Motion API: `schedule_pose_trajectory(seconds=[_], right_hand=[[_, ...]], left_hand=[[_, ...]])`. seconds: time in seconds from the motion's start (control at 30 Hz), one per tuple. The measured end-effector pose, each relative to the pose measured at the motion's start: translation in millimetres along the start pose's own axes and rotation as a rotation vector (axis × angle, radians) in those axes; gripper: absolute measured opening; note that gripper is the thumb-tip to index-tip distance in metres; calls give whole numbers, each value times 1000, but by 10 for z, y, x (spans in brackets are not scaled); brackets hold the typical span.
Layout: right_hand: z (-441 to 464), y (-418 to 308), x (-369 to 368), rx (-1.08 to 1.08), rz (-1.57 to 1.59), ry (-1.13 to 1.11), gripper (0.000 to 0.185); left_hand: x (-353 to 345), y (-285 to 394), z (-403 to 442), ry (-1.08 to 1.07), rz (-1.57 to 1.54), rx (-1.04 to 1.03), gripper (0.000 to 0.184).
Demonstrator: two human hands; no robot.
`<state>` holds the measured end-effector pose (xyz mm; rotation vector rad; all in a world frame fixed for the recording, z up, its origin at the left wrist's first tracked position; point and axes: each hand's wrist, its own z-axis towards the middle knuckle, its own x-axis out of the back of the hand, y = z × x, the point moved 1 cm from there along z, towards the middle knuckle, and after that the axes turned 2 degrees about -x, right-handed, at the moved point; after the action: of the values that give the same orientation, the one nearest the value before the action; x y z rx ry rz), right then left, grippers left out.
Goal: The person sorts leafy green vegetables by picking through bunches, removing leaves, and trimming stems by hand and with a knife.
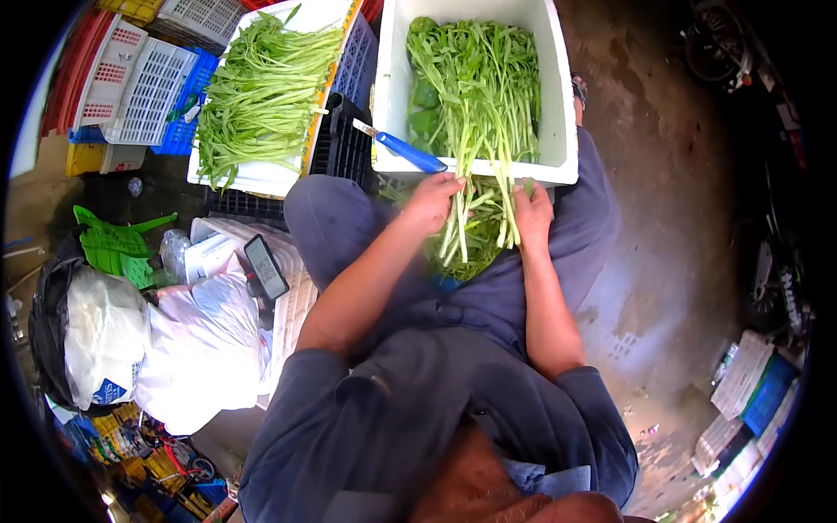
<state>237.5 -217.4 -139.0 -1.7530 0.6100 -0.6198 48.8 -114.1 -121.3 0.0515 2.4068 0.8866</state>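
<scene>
Long-stemmed leafy greens that look like water spinach (475, 87) lie in a white foam box (559, 105), their stalks hanging over its near edge. My left hand (434, 202) is closed on one group of these stalks. At the right-hand group, my right hand (532, 213) has its fingers pinched on a stalk with a bit of leaf; the exact grip is partly hidden. Under the stalks, between my legs, lies a heap of loose leaves and stems (479, 231). A blue-handled knife (410, 151) rests across the box's near left corner.
Left of the box, more greens (266, 96) lie in rows on a white foam lid over crates. Stacked plastic baskets (153, 91) stand farther left. A small display device (266, 266) and white bags (196, 349) sit at my left. Motorbikes (719, 44) stand at the right.
</scene>
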Motion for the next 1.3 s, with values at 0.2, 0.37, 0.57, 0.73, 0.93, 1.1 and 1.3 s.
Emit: schedule_pose_trajectory(seconds=[0.2, 0.37, 0.57, 0.73, 0.93, 1.1, 1.3], right_hand=[[-336, -1034, 24, 268, -163, 42, 20], [-199, -1280, 112, 383, -865, -296, 24], [-294, -1450, 21, 254, -412, -171, 28], [0, -1019, -476, 151, -298, -263, 52], [127, -1168, -584, 234, -451, -450, 49], [21, -1194, -429, 263, -508, -475, 27], [-87, -1140, -428, 413, -569, -435, 21]], left_hand=[[-72, 114, -73, -52, -3, 8, 28], [-43, 61, -12, -38, -41, 19, 28], [-131, 220, -92, -62, -71, -49, 22], [-224, 158, -82, -99, 9, -127, 20], [-193, 217, -163, -119, 59, -208, 24], [-278, 376, -259, -42, 41, -155, 26], [-263, 377, -309, -100, 26, -201, 25]])
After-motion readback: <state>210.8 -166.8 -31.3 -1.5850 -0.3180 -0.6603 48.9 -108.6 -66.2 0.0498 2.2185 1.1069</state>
